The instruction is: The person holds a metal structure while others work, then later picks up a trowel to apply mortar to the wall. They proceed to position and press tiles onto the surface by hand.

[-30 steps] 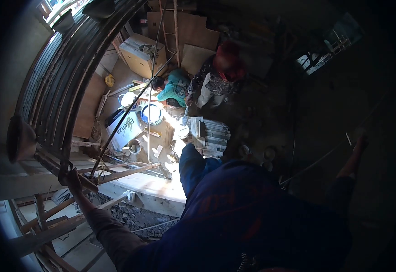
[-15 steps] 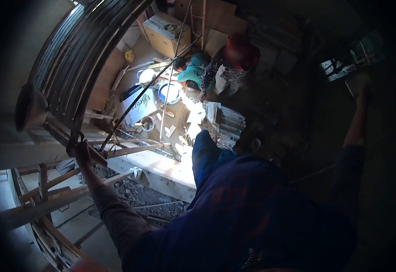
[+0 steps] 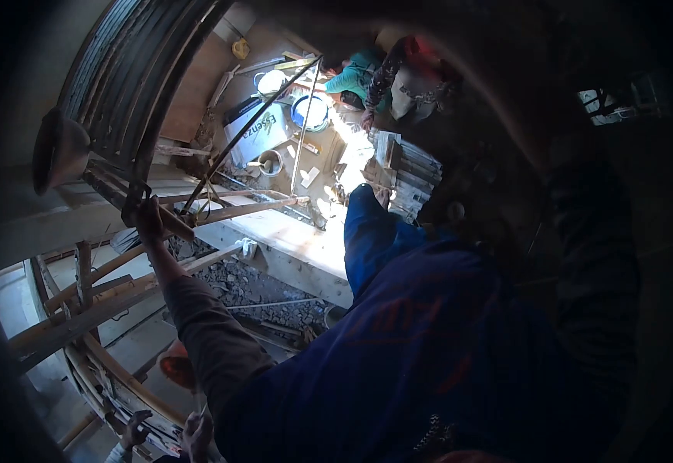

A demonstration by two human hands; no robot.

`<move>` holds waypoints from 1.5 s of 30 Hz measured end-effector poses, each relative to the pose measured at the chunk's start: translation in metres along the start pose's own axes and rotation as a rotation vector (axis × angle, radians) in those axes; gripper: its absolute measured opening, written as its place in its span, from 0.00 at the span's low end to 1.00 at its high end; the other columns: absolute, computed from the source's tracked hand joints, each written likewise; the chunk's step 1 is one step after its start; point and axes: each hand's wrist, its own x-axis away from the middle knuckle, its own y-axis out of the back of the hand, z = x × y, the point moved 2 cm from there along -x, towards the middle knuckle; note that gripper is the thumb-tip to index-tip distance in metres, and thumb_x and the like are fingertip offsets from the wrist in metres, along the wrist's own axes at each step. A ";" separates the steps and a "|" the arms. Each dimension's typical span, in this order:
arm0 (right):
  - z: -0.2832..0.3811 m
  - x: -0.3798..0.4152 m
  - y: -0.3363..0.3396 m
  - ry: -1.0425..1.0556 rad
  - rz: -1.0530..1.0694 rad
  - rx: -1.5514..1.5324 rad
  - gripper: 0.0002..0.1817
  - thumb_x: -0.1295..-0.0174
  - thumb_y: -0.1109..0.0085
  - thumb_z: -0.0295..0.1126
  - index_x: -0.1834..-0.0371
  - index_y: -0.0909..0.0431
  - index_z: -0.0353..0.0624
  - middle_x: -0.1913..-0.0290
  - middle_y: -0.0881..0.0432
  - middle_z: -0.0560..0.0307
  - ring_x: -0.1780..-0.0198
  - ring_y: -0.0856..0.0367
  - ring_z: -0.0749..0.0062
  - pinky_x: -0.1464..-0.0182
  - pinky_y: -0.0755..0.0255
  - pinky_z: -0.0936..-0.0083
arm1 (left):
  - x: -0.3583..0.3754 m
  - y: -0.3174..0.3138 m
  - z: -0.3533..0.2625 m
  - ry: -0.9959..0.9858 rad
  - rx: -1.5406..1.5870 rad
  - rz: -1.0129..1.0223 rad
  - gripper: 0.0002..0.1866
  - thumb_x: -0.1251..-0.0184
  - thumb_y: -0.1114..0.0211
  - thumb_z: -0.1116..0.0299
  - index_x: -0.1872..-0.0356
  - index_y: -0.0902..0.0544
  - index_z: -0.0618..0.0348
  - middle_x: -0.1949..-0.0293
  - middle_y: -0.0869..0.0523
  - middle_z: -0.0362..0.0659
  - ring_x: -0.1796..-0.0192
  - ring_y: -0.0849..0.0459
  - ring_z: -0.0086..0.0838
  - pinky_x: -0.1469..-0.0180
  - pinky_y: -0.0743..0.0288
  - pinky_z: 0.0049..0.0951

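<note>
My left hand point(image 3: 150, 220) is closed around a brownish bar point(image 3: 176, 225), beside a dark metal bracket point(image 3: 134, 199). Beyond it, toward the upper left, is a flared, cone-shaped piece point(image 3: 62, 150). Dark curved slats point(image 3: 139, 85) rise above this hand. My right arm is raised, its forearm point(image 3: 510, 108) crossing the upper right in deep shadow. A dark blur along the top edge hides the right hand's fingers, and whether they hold anything does not show.
Below are a person in teal point(image 3: 359, 73) and another with red headwear point(image 3: 421, 58), near a blue-rimmed bucket point(image 3: 310, 113), an Essenza carton point(image 3: 263, 135) and stacked strips point(image 3: 417, 174). Someone's hand point(image 3: 134, 430) shows at lower left among wooden poles point(image 3: 89, 289). A ledge point(image 3: 298, 266) crosses underneath.
My right arm has swung from stretched out at the right to bent up and inward. My left hand keeps its grip. The view has shifted; another person's hands and an orange-red object now show at lower left.
</note>
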 end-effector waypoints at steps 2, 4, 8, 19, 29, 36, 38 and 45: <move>0.030 0.025 -0.072 -0.183 0.478 -0.870 0.18 0.40 0.55 0.41 0.62 0.27 0.36 0.69 0.23 0.47 0.66 0.21 0.66 0.63 0.27 0.72 | 0.002 0.002 -0.007 -0.030 0.053 -0.025 0.15 0.43 0.44 0.64 0.67 0.22 0.70 0.61 0.21 0.52 0.57 0.24 0.36 0.52 0.34 0.31; 0.087 0.037 -0.040 0.012 0.458 -0.268 0.15 0.46 0.52 0.34 0.54 0.30 0.46 0.64 0.23 0.50 0.61 0.22 0.66 0.58 0.28 0.69 | 0.004 0.000 -0.004 -0.039 0.076 -0.017 0.15 0.43 0.45 0.64 0.68 0.22 0.70 0.64 0.20 0.51 0.60 0.23 0.35 0.54 0.33 0.31; 0.099 0.161 -0.074 0.147 0.355 -0.369 0.20 0.49 0.49 0.32 0.50 0.32 0.53 0.72 0.26 0.60 0.66 0.23 0.68 0.60 0.32 0.66 | 0.002 -0.003 0.007 -0.053 0.062 -0.009 0.14 0.43 0.44 0.64 0.71 0.22 0.70 0.73 0.19 0.49 0.68 0.23 0.33 0.61 0.32 0.31; 0.103 0.643 -0.066 -1.781 0.847 -0.211 0.31 0.53 0.44 0.37 0.43 0.40 0.41 0.45 0.33 0.41 0.43 0.34 0.53 0.45 0.37 0.65 | -0.001 -0.007 0.018 0.001 -0.170 0.165 0.18 0.38 0.50 0.58 0.60 0.23 0.64 0.61 0.20 0.50 0.55 0.24 0.38 0.50 0.36 0.34; 0.163 0.667 -0.077 -1.972 0.530 -0.343 0.35 0.54 0.43 0.43 0.41 0.42 0.42 0.45 0.33 0.41 0.43 0.35 0.52 0.45 0.38 0.65 | 0.002 0.002 -0.014 -0.023 -0.027 -0.024 0.17 0.42 0.49 0.64 0.60 0.26 0.69 0.58 0.24 0.54 0.54 0.26 0.41 0.51 0.36 0.36; 0.092 0.567 -0.062 -1.775 0.442 -0.349 0.30 0.55 0.47 0.41 0.46 0.34 0.44 0.50 0.27 0.44 0.48 0.30 0.53 0.48 0.35 0.66 | 0.009 0.024 -0.054 -0.073 -0.015 -0.116 0.18 0.45 0.46 0.68 0.56 0.27 0.71 0.56 0.22 0.53 0.55 0.25 0.36 0.51 0.35 0.33; 0.088 0.561 -0.060 -1.780 0.441 -0.332 0.28 0.55 0.48 0.41 0.47 0.33 0.44 0.50 0.27 0.43 0.47 0.30 0.54 0.48 0.36 0.67 | -0.001 0.003 -0.005 -0.163 0.026 -0.204 0.18 0.45 0.46 0.69 0.56 0.27 0.71 0.56 0.22 0.53 0.53 0.25 0.36 0.50 0.35 0.32; 0.117 0.622 -0.084 -1.779 0.561 -0.250 0.27 0.54 0.48 0.45 0.51 0.31 0.43 0.50 0.28 0.43 0.47 0.31 0.52 0.47 0.37 0.65 | 0.008 0.018 -0.042 0.042 0.089 -0.032 0.24 0.51 0.44 0.70 0.50 0.29 0.67 0.47 0.28 0.55 0.45 0.30 0.40 0.43 0.39 0.33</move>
